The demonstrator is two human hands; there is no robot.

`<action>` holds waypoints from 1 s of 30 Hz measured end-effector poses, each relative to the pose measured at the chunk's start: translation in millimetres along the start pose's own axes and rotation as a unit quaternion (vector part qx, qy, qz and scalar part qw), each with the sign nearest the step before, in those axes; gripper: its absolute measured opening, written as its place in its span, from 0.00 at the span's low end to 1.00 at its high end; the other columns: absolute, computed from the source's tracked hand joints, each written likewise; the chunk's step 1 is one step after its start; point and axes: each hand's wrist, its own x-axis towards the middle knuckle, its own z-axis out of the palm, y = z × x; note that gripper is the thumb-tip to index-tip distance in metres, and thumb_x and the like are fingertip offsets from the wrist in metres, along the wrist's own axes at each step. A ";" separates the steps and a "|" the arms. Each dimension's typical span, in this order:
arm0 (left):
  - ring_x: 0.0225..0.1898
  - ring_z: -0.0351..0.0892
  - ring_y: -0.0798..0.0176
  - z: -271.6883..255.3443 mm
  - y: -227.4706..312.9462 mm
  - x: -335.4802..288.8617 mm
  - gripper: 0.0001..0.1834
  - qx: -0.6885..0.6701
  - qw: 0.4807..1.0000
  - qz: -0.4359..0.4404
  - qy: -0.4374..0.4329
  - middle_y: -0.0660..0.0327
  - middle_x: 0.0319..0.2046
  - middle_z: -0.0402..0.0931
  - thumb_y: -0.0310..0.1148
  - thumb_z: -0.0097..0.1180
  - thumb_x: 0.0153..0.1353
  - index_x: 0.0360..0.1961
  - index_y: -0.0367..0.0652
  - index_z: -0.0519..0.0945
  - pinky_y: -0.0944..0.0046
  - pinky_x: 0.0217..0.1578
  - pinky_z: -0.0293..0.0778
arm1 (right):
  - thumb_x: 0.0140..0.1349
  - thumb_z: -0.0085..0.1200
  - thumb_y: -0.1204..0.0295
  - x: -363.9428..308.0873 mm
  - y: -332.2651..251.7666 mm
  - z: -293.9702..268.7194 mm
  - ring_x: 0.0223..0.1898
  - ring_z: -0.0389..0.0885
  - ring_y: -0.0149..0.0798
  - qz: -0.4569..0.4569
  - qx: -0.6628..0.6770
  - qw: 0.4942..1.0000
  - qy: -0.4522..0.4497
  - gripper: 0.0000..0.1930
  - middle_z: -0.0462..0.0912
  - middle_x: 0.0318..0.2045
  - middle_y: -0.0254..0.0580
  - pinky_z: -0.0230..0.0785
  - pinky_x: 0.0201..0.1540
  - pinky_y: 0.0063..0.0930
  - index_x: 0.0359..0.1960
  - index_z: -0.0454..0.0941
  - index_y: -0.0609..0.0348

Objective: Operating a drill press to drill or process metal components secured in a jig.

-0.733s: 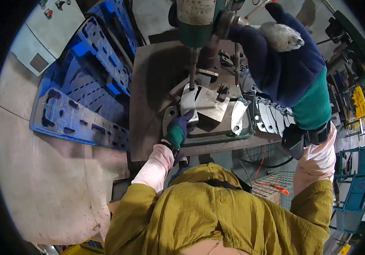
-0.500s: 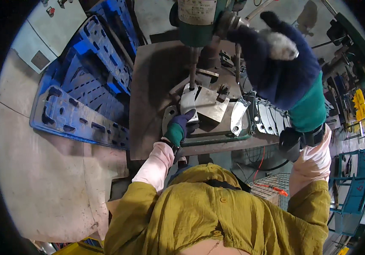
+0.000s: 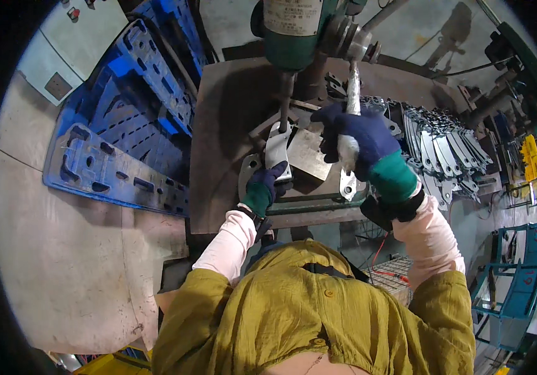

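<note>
Downward fisheye view from head

Cannot fully see the lower end of the curved plate (image 3: 277,149) behind the left hand (image 3: 268,182), nor the middle of the lever (image 3: 353,87) inside the right hand (image 3: 368,139). Cannot follow the drill head (image 3: 290,49) beyond the upper edge.

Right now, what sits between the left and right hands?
In the head view, a flat metal block lies between the left hand, on the curved silver plate, and the right hand, on the white-wrapped lever.
</note>
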 end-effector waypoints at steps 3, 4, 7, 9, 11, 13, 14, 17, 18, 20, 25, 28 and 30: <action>0.30 0.84 0.58 -2.8 -3.3 2.9 0.17 -0.033 0.999 -0.022 0.004 0.59 0.36 0.82 0.44 0.65 0.59 0.44 0.46 0.80 0.60 0.29 0.82 | 0.54 0.60 0.77 2.3 -1.0 10.9 0.28 0.84 0.36 0.254 0.224 0.939 0.064 0.11 0.84 0.29 0.43 0.77 0.33 0.29 0.41 0.80 0.64; 0.30 0.84 0.58 -6.6 -6.1 7.9 0.17 -0.055 0.998 -0.036 -0.012 0.59 0.35 0.82 0.44 0.66 0.59 0.44 0.46 0.80 0.59 0.30 0.82 | 0.55 0.61 0.76 5.2 5.9 13.4 0.27 0.84 0.35 0.271 0.257 0.924 0.083 0.10 0.84 0.29 0.43 0.77 0.32 0.29 0.39 0.81 0.64; 0.30 0.83 0.58 -19.0 -14.7 26.9 0.18 -0.102 0.992 -0.054 -0.055 0.60 0.35 0.82 0.45 0.67 0.57 0.43 0.46 0.81 0.57 0.31 0.82 | 0.55 0.62 0.75 5.9 42.9 11.5 0.25 0.82 0.34 -0.001 -0.039 0.997 0.070 0.08 0.83 0.27 0.42 0.75 0.29 0.27 0.37 0.81 0.64; 0.30 0.83 0.58 -25.9 -19.6 33.4 0.18 -0.108 0.991 -0.034 -0.066 0.60 0.35 0.83 0.45 0.67 0.57 0.42 0.45 0.81 0.56 0.31 0.81 | 0.55 0.61 0.75 5.7 56.0 16.5 0.25 0.82 0.33 -0.042 -0.062 0.993 0.090 0.08 0.82 0.26 0.41 0.75 0.29 0.26 0.36 0.82 0.64; 0.32 0.83 0.57 -7.6 -6.5 18.9 0.18 -0.051 0.998 -0.028 -0.034 0.61 0.37 0.83 0.44 0.67 0.57 0.43 0.44 0.82 0.53 0.35 0.81 | 0.54 0.60 0.76 5.5 53.9 24.6 0.24 0.81 0.32 0.180 0.209 0.944 0.183 0.08 0.82 0.24 0.39 0.74 0.29 0.26 0.37 0.82 0.63; 0.35 0.83 0.55 -7.5 -2.9 16.9 0.18 -0.040 0.998 -0.037 -0.013 0.60 0.38 0.83 0.43 0.68 0.56 0.43 0.43 0.82 0.52 0.39 0.80 | 0.54 0.60 0.75 10.9 62.8 27.7 0.25 0.81 0.31 0.227 0.221 0.923 0.219 0.09 0.82 0.24 0.39 0.74 0.31 0.26 0.38 0.83 0.62; 0.36 0.82 0.55 -15.2 -10.8 32.1 0.18 -0.055 0.997 -0.057 -0.013 0.60 0.39 0.83 0.43 0.68 0.56 0.43 0.43 0.82 0.53 0.41 0.79 | 0.54 0.60 0.74 13.0 69.5 28.5 0.25 0.81 0.31 0.250 0.226 0.911 0.237 0.10 0.82 0.24 0.38 0.74 0.32 0.26 0.38 0.83 0.61; 0.41 0.81 0.56 -45.7 -28.5 52.5 0.16 0.147 0.989 0.018 0.028 0.58 0.41 0.83 0.39 0.65 0.58 0.44 0.42 0.83 0.57 0.48 0.77 | 0.54 0.60 0.71 20.3 82.2 36.4 0.26 0.81 0.30 0.229 0.111 0.928 0.272 0.11 0.83 0.25 0.38 0.73 0.34 0.27 0.39 0.83 0.60; 0.42 0.81 0.56 -51.9 -32.9 54.0 0.14 0.254 0.964 0.061 0.048 0.57 0.42 0.83 0.37 0.64 0.58 0.44 0.42 0.83 0.59 0.50 0.76 | 0.54 0.61 0.71 22.1 84.0 38.1 0.27 0.81 0.31 0.230 0.105 0.929 0.270 0.11 0.84 0.25 0.39 0.74 0.34 0.27 0.39 0.83 0.60; 0.43 0.80 0.59 -24.8 -16.6 33.9 0.13 0.358 0.930 0.072 0.042 0.56 0.44 0.83 0.34 0.60 0.61 0.46 0.43 0.83 0.62 0.51 0.75 | 0.54 0.61 0.69 18.8 97.9 29.0 0.28 0.82 0.31 0.245 0.085 0.923 0.284 0.12 0.85 0.27 0.39 0.74 0.35 0.28 0.39 0.83 0.59; 0.42 0.80 0.58 -41.4 -30.8 39.1 0.19 0.457 0.857 0.238 -0.015 0.55 0.46 0.83 0.46 0.51 0.68 0.51 0.47 0.82 0.61 0.49 0.73 | 0.54 0.61 0.68 22.5 107.7 32.8 0.33 0.85 0.37 0.208 0.003 0.921 0.329 0.12 0.86 0.30 0.44 0.75 0.39 0.32 0.40 0.84 0.54; 0.44 0.81 0.57 -56.1 -48.5 56.8 0.16 0.420 0.863 0.279 -0.028 0.56 0.49 0.82 0.40 0.47 0.70 0.53 0.51 0.81 0.61 0.49 0.73 | 0.54 0.62 0.66 26.3 105.2 36.3 0.35 0.86 0.41 0.180 -0.055 0.917 0.351 0.12 0.86 0.31 0.46 0.76 0.41 0.34 0.40 0.84 0.52; 0.45 0.81 0.57 -65.5 -57.4 71.1 0.16 0.330 0.906 0.263 -0.046 0.57 0.49 0.82 0.38 0.48 0.70 0.54 0.52 0.80 0.61 0.50 0.73 | 0.54 0.62 0.65 30.5 99.8 38.3 0.35 0.87 0.43 0.159 -0.080 0.917 0.357 0.12 0.86 0.32 0.47 0.76 0.41 0.35 0.40 0.84 0.52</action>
